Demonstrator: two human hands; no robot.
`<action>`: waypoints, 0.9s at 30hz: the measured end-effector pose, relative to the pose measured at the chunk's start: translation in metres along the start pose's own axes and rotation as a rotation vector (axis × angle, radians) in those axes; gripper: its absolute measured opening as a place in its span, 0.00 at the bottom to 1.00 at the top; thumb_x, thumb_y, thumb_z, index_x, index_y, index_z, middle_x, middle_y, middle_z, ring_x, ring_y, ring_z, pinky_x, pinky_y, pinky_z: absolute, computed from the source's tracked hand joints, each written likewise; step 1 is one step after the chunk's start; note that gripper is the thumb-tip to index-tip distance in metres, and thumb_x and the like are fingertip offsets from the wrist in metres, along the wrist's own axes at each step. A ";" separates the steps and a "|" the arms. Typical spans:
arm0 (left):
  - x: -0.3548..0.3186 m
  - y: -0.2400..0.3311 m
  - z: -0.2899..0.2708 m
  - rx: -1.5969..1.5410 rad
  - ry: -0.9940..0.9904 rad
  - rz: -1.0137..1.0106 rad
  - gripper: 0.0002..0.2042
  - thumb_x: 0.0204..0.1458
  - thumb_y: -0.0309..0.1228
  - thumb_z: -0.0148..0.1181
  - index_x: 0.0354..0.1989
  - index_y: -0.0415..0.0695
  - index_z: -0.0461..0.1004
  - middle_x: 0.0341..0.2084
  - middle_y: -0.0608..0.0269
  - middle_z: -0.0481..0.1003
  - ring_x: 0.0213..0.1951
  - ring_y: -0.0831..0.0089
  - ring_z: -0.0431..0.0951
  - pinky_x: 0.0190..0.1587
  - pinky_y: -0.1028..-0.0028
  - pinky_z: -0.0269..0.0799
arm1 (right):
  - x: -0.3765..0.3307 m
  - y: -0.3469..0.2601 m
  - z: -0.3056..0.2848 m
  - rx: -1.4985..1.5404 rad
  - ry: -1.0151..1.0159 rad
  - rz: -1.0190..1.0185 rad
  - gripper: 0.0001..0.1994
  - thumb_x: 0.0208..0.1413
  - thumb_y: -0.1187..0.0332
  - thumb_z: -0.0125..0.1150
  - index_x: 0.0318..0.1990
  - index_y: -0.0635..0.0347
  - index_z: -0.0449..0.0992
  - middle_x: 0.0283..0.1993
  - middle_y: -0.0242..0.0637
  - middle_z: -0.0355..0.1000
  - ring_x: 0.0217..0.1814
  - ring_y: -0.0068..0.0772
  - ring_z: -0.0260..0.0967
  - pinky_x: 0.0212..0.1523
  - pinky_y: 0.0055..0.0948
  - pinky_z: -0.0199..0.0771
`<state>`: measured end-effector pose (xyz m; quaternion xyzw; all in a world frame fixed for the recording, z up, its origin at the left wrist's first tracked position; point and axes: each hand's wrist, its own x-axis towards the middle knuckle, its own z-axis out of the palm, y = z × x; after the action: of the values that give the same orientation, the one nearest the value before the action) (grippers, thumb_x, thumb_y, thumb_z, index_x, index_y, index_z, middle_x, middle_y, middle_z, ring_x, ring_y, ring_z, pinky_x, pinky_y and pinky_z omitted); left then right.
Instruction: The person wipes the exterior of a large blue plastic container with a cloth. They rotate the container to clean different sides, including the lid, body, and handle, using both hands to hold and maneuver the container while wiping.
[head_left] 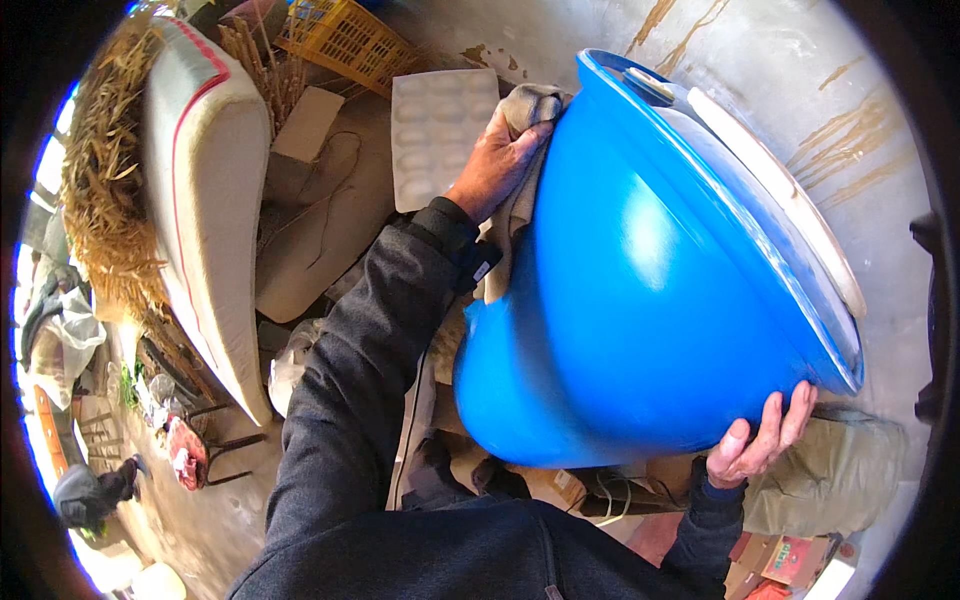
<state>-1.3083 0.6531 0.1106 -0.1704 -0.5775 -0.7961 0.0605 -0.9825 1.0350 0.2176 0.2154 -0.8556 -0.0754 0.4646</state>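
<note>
Head view, and the blue plastic tub point(620, 290) fills the middle of the scene, tipped over with its mouth facing right! The left hand point(495, 165) is closed around a bunched grey-brown cloth point(517, 215), up against the tub's outer side by the far end of the rim. The right hand point(760, 440) is half open, fingers curled up under the rim's near right end, steadying it by the look of things. This reads as the wiping step, mid-job; the next move probably calls for sweeping the cloth along that curved flank while the right hand keeps the tub from rolling.

Now the edges! On the right, a white curved panel point(785, 185) sits along the mouth, with a stained grey wall point(850, 75) beyond, so a turn that way looks tight. Left of the cloth comes a moulded egg tray point(445, 140); near right, a greenish tarpaulin point(830, 475) crowds the rim. The better room seems left and near, where floor point(215, 525) shows past the sleeve.
</note>
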 end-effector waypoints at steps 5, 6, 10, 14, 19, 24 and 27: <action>-0.009 -0.053 -0.013 -0.071 0.028 -0.101 0.23 0.78 0.36 0.63 0.75 0.44 0.69 0.63 0.63 0.78 0.64 0.71 0.78 0.71 0.66 0.74 | -0.015 -0.002 0.002 0.034 -0.011 0.093 0.30 0.82 0.51 0.42 0.80 0.60 0.67 0.88 0.60 0.53 0.90 0.74 0.49 0.85 0.78 0.50; -0.018 -0.054 -0.013 -0.160 0.046 -0.169 0.23 0.77 0.37 0.63 0.75 0.44 0.69 0.63 0.63 0.78 0.64 0.71 0.78 0.71 0.66 0.73 | -0.018 -0.002 0.003 0.030 0.002 0.101 0.30 0.82 0.51 0.42 0.80 0.60 0.66 0.88 0.61 0.53 0.90 0.74 0.48 0.85 0.78 0.49; -0.027 -0.022 -0.007 -0.157 0.056 -0.169 0.25 0.76 0.37 0.65 0.75 0.42 0.68 0.64 0.60 0.78 0.65 0.69 0.77 0.71 0.67 0.73 | -0.025 -0.005 0.007 0.064 0.029 0.158 0.30 0.81 0.52 0.42 0.82 0.58 0.64 0.89 0.65 0.48 0.91 0.74 0.45 0.85 0.78 0.47; -0.024 0.023 0.006 -0.349 -0.060 0.031 0.24 0.77 0.33 0.64 0.76 0.42 0.67 0.65 0.60 0.76 0.67 0.71 0.75 0.74 0.68 0.70 | -0.025 -0.006 0.012 0.071 0.072 0.155 0.32 0.81 0.51 0.41 0.84 0.57 0.61 0.89 0.67 0.47 0.92 0.74 0.44 0.85 0.79 0.46; 0.049 0.033 0.020 -0.210 -0.052 0.070 0.21 0.74 0.35 0.66 0.69 0.38 0.74 0.60 0.58 0.82 0.60 0.67 0.81 0.67 0.65 0.77 | -0.025 -0.012 0.009 0.065 0.048 0.202 0.32 0.80 0.51 0.41 0.85 0.55 0.60 0.89 0.67 0.47 0.92 0.74 0.42 0.86 0.79 0.45; 0.101 0.019 0.017 -0.432 -0.162 -0.197 0.15 0.78 0.32 0.62 0.66 0.41 0.76 0.57 0.60 0.83 0.57 0.73 0.83 0.61 0.68 0.84 | -0.026 -0.015 0.007 0.050 0.007 0.213 0.32 0.80 0.53 0.40 0.85 0.55 0.59 0.90 0.65 0.46 0.92 0.75 0.42 0.86 0.78 0.44; 0.114 0.021 0.015 -0.332 -0.197 -0.213 0.16 0.80 0.35 0.58 0.68 0.41 0.74 0.55 0.54 0.82 0.52 0.68 0.85 0.57 0.66 0.87 | -0.025 -0.014 0.005 0.067 -0.001 0.193 0.32 0.80 0.53 0.41 0.84 0.57 0.60 0.89 0.64 0.48 0.92 0.75 0.43 0.86 0.79 0.45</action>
<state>-1.4054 0.6720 0.1730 -0.1931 -0.4564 -0.8617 -0.1095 -0.9703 1.0328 0.1912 0.1472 -0.8747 -0.0017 0.4618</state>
